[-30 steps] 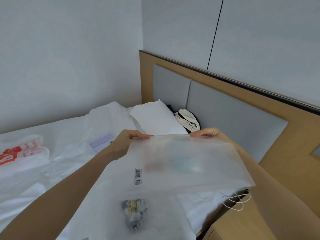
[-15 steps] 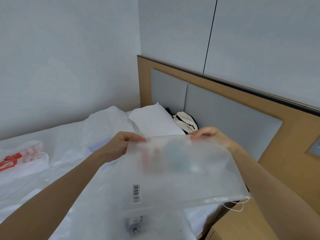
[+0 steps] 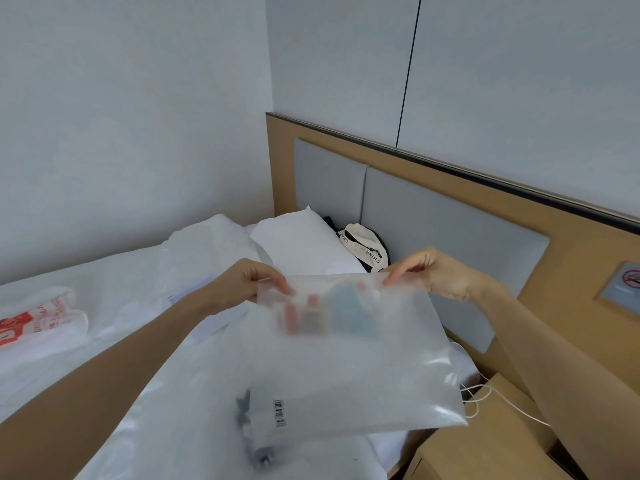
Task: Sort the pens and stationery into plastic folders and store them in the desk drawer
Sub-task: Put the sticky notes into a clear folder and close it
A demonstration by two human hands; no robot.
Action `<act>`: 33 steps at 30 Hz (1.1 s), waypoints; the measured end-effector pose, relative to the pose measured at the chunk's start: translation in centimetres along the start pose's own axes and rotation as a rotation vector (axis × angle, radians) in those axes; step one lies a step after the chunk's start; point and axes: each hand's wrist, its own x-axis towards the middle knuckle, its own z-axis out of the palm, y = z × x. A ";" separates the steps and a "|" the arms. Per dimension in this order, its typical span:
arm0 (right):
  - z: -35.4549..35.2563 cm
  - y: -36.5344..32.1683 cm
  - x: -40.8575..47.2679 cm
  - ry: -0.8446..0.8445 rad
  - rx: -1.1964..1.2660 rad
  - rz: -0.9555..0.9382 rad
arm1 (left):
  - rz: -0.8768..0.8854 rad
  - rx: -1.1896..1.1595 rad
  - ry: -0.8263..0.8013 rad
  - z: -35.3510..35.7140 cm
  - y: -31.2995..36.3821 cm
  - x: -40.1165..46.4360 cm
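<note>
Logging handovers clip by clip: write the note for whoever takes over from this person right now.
Left hand: pinches the far left corner of the plastic folder.
Right hand: pinches its far right corner; the folder is held up over the bed.
Inside: blurred red and blue things near the far edge, not identifiable.
Under it: a second clear bag with dark small items.
Done: some things are in the folder.
Left: finish sorting and store the folders; no drawer is clearly in view.

Both forearms are bare up to the frame edge; no sleeve shows. The left hand (image 3: 242, 284) and right hand (image 3: 434, 275) are bare too, with short, plain nails. No other part of the person shows.
</note>
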 end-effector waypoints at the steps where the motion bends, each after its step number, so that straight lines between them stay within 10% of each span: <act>1: -0.4 -0.2 -0.2 -0.031 -0.070 0.003 | 0.009 0.019 0.015 0.2 0.4 0.1; 7: -2.4 -2.0 -0.8 -0.211 -0.522 0.138 | 0.078 0.192 0.034 0.1 1.2 0.8; 15: 1.2 -1.6 2.4 -0.173 -0.532 0.191 | 0.310 0.495 0.027 1.3 0.0 1.8; 27: 5.3 -2.1 2.8 -0.496 -0.373 0.372 | 0.376 0.227 0.170 3.5 0.8 1.2; 33: 6.9 -2.0 2.9 -0.350 -0.480 0.267 | 0.304 0.056 0.179 3.8 1.3 0.3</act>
